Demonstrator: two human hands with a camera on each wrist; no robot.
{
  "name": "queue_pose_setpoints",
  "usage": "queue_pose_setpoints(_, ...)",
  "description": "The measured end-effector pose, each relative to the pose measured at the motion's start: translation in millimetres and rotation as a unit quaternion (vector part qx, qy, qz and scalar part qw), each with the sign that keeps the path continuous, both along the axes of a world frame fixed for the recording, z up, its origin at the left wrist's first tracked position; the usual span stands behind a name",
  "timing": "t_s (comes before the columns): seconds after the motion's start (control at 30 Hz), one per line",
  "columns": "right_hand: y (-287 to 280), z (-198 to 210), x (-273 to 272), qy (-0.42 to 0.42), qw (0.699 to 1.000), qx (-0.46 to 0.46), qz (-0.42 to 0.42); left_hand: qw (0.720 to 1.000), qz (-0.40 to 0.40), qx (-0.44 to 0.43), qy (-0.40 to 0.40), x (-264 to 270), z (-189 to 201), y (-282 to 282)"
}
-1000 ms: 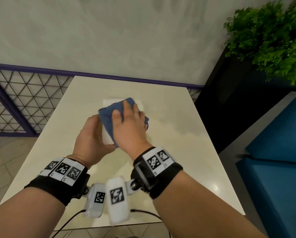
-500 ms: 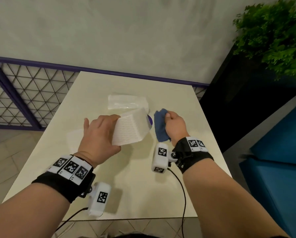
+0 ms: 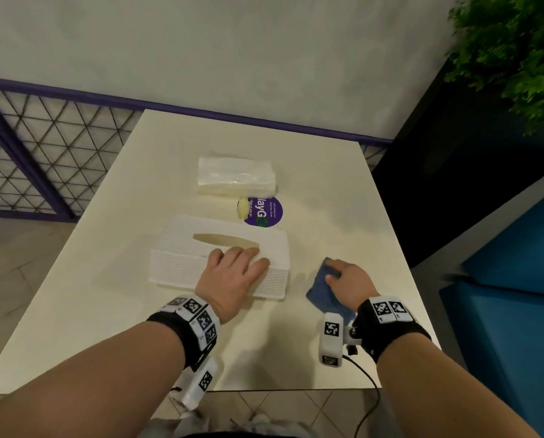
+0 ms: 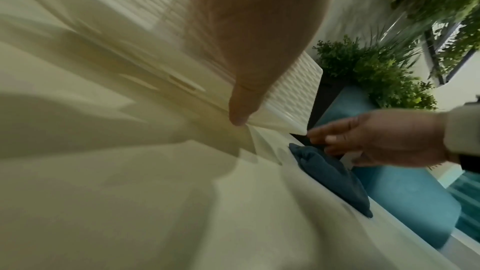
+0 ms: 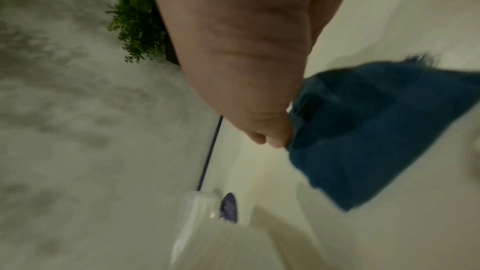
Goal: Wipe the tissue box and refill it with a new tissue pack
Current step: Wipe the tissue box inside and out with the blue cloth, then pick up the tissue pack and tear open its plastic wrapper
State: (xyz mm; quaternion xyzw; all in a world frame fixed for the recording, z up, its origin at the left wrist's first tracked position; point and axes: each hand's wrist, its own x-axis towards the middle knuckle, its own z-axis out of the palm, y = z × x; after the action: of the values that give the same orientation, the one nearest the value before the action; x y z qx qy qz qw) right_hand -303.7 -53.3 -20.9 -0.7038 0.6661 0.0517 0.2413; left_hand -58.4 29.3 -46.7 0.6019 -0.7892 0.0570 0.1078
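Observation:
The white woven-pattern tissue box lies flat on the cream table, slot facing up. My left hand rests over its near right edge, fingers straight on the top; in the left wrist view the thumb runs down the box wall to the table. Right of the box, my right hand pinches the crumpled blue cloth, which touches the table. The cloth hangs from the right hand's fingertips. The new tissue pack, in clear plastic, lies behind the box.
A round purple sticker and a small pale yellow object sit between pack and box. A wall runs behind the table, a wire railing at left, a blue seat and a plant at right.
My right hand took the cloth off the box and moved it right, down to the table. My left hand turned the box and set it flat, slot up.

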Motion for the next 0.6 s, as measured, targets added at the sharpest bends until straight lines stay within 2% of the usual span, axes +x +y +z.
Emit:
queue_pose_setpoints(0.1, -8, 18, 27, -0.103, 0.993, -0.045, -0.017, 1.0, 0.007, 0.001, 0.02, -8, -6, 0)
queue_pose_setpoints(0.23, -11, 46, 79, -0.187, 0.98, -0.059, 0.035, 0.997, -0.006, -0.005, 0.07, -2, -12, 5)
queue_pose_setpoints(0.3, -10, 51, 101, -0.157, 0.981, -0.046, 0.103, 0.993, -0.015, -0.033, 0.113, 12, -14, 11)
queue_pose_setpoints(0.37, -5, 49, 123, -0.117, 0.978, -0.044, 0.17, 0.982, -0.024, -0.02, 0.187, 28, -15, 23)
queue_pose_setpoints(0.47, 7, 37, 158, -0.076, 0.958, -0.031, 0.273, 0.95, 0.031, 0.103, 0.293, 51, -17, 43)
queue_pose_setpoints(0.53, 12, 24, 174, -0.009, 0.945, -0.005, 0.328, 0.923, 0.092, 0.189, 0.324, 61, -19, 52)
queue_pose_setpoints(0.57, 13, 18, 178, 0.017, 0.938, 0.0, 0.346, 0.906, 0.126, 0.224, 0.338, 64, -19, 52)
queue_pose_setpoints(0.6, 13, 15, 181, 0.025, 0.934, 0.004, 0.356, 0.876, 0.165, 0.263, 0.369, 66, -17, 52)
